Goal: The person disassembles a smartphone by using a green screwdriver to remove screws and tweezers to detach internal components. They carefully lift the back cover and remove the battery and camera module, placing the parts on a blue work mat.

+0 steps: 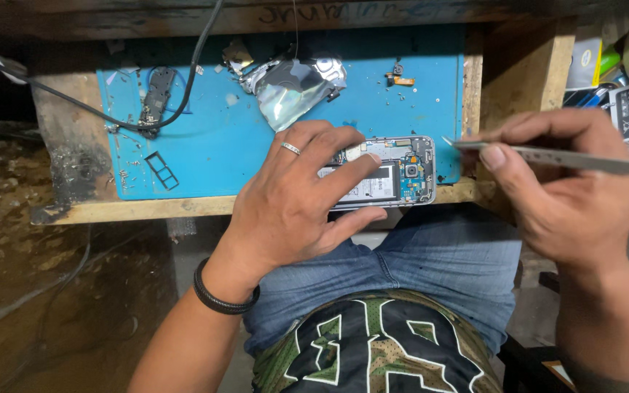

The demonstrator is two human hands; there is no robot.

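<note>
Resting on the near edge of the wooden worktop (147, 209), an opened phone (394, 175) lies flat with its back cover off, so the battery and the circuit board with a small camera module show. The left hand (296, 200) lies over the phone's left part with its fingers spread, the index finger stretched across the battery and the thumb pressed against the phone's near side, steadying it; a ring (290, 148) sits on one finger and a dark braided bracelet (223, 297) circles the wrist. The right hand (562, 185) is to the right of the phone, thumb and fingers pressed together, pinching a pair of metal tweezers (540, 154) whose tip points left and hangs just beside the phone's top right corner, not touching it as far as can be seen. The phone lies partly on a blue mat (220, 145) that covers much of the worktop. Farther back on the mat sits a crumpled piece of silvery foil or cover (293, 87), and to the left a small dark part (156, 98) with a black cable (183, 87) curving round it, plus a black card tray (161, 171) nearer the front. A tiny orange-tipped part (400, 78) lies near the mat's far right corner. Below the worktop, blue jeans (416, 262) and a camouflage jersey (373, 349) show on the person's lap.
</note>
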